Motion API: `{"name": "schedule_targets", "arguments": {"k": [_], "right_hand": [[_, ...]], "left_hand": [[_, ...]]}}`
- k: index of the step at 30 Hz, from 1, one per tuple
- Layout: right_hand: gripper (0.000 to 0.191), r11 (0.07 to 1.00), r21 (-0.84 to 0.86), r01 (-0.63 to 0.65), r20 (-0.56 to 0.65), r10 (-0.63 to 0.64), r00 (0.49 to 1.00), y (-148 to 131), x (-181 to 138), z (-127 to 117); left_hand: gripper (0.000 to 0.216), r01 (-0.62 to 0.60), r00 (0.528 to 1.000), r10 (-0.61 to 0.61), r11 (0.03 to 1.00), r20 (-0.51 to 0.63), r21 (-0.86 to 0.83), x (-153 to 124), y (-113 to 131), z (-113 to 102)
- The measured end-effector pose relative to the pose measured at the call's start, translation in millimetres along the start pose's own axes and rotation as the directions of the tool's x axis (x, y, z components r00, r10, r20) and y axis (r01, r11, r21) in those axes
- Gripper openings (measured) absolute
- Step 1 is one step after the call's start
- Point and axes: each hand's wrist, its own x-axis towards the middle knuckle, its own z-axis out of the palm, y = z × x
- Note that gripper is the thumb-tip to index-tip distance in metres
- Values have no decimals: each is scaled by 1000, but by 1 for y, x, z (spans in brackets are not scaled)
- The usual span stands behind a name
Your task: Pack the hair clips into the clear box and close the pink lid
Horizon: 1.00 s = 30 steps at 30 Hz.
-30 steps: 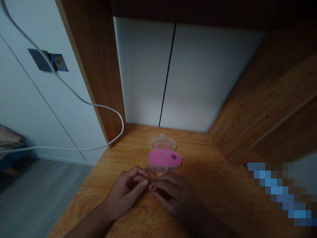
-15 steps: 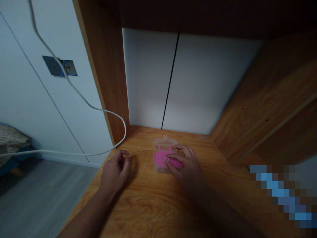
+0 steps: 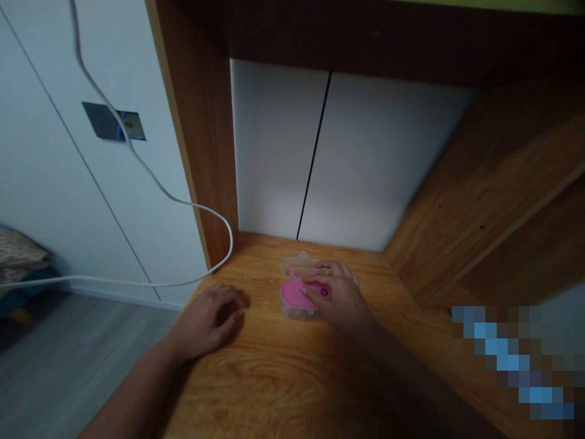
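Observation:
An oval clear plastic case [image 3: 292, 313] with a pink inner lid [image 3: 292, 295] stands on the wooden tabletop. Its clear outer lid [image 3: 292, 263] is swung back behind it, joined near pink hinge parts. My right hand [image 3: 340, 299] lies over the right side of the pink lid, thumb and index fingertips brought together near its middle. What they pinch, if anything, is too small to tell. Between those fingers a small dark ring shape [image 3: 324, 292] shows. My left hand [image 3: 212, 317] rests on the wood, fingers loosely curled, thumb apart, empty. Just right of it lies a tiny pale ring [image 3: 264, 305].
A white cable [image 3: 159, 186] loops down the wall and past the table's left edge. Wooden side panels [image 3: 205, 152] and a white back panel [image 3: 274, 152] enclose the tabletop [image 3: 265, 378]. A wall socket plate [image 3: 103, 121] is at the left.
My left hand has lowered and opened slightly on the wood. My right hand has shifted a little over the pink lid, and a dark ring shape now shows between its fingers.

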Motion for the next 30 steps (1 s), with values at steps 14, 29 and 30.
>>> {"name": "schedule_targets", "arguments": {"k": [14,29,30], "right_hand": [[38,911,-243,333,386,-224,895,-112,-40,52],[25,935,-220,279,457,-155,876,-96,-46,54],[25,948,-166,272,444,-174,879,-92,-49,52]], "left_hand": [[11,21,993,-20,1000,114,-6,-5,-9,5],[18,202,978,-205,977,-47,-61,0,-1,19],[17,199,977,-206,975,-62,-101,0,0,20]]}}
